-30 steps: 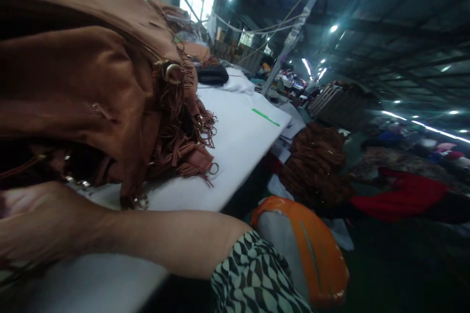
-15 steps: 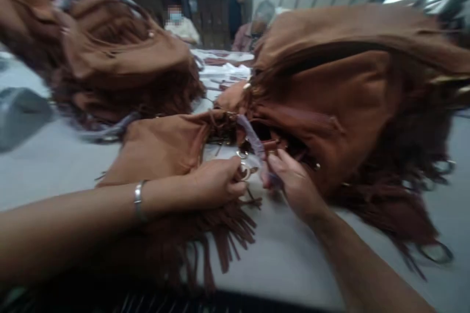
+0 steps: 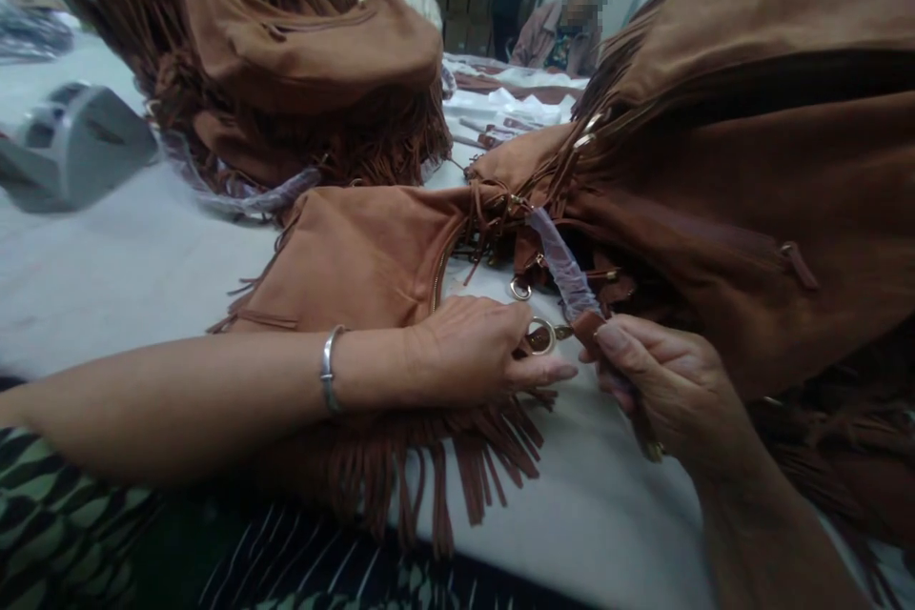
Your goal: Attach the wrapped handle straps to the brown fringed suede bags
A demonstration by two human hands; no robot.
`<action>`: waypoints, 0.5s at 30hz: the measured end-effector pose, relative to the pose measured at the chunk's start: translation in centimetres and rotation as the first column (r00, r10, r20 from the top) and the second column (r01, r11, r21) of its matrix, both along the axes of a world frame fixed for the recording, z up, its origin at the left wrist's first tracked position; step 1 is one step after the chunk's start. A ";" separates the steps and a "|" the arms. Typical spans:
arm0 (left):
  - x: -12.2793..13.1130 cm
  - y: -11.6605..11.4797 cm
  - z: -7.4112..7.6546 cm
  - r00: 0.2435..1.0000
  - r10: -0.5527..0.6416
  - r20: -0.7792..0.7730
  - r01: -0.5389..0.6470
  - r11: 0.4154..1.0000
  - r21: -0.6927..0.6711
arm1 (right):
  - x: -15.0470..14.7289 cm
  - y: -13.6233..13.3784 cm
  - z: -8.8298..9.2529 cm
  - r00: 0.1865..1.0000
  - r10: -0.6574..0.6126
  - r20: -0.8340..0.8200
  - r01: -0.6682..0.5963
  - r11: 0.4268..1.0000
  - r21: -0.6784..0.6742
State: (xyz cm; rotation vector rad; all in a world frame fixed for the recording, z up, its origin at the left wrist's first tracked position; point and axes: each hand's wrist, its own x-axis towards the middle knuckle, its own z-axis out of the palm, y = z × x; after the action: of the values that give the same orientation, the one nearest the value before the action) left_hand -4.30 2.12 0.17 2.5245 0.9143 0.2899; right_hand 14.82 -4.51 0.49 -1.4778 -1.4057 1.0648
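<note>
A brown fringed handbag lies on its side across the table in front of me. Over its zipped edge, my left hand is closed on a metal ring at the bag's end, thumb below the ring. My right hand pinches the brown end of a bag strap, which is wrapped in clear plastic. A small gold clasp lies between the ring and the strap end. Another ring hangs just above my left fingers. The bag's fringe spreads out below my left wrist.
Piled brown fringed bags stand at the back left, and a larger heap of bags rises at the right. A grey tape dispenser sits on the white table. Two people are across the table.
My view has shifted down and to the right, so the piles look nearer. The right hand has turned, and the brown strap end now shows in its fingers. The left hand still holds the ring.
</note>
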 end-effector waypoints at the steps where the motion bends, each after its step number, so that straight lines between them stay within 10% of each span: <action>1: 0.0 0.0 0.1 1.000 0.003 -0.009 -0.002 1.000 0.021 | 0.0 0.1 -0.1 1.000 0.014 0.022 -0.014 1.000 -0.005; 15: 0.2 -0.6 0.6 0.998 0.013 -0.058 -0.006 0.993 0.122 | 0.2 0.2 -0.7 0.998 0.046 0.045 -0.043 0.997 -0.070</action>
State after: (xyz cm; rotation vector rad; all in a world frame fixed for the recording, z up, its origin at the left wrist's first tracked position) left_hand -4.13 1.48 0.76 2.6536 0.9576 0.2842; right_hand 14.99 -4.28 -0.21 -1.5353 -1.4536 1.1231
